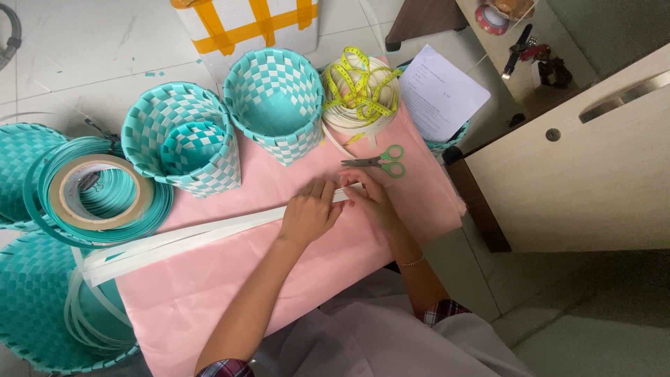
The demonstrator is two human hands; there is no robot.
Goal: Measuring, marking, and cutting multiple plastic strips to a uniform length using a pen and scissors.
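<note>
Both hands, the left hand (307, 213) and the right hand (372, 199), press flat white plastic weaving strips (195, 241) onto a plain pale pink cloth sheet (279, 279). At the far edge of that sheet stand two round woven baskets (276, 105) in a teal-and-white checker pattern, with a coil of cream strip (359, 112) draped in a yellow measuring tape (356, 87) and small green-handled scissors (380, 162) lying on the sheet before it. Left of the sheet lies a teal strip coil (101, 230) around a tan tape roll (98, 192); beyond it stands a white foam box (244, 24) banded in orange tape.
</note>
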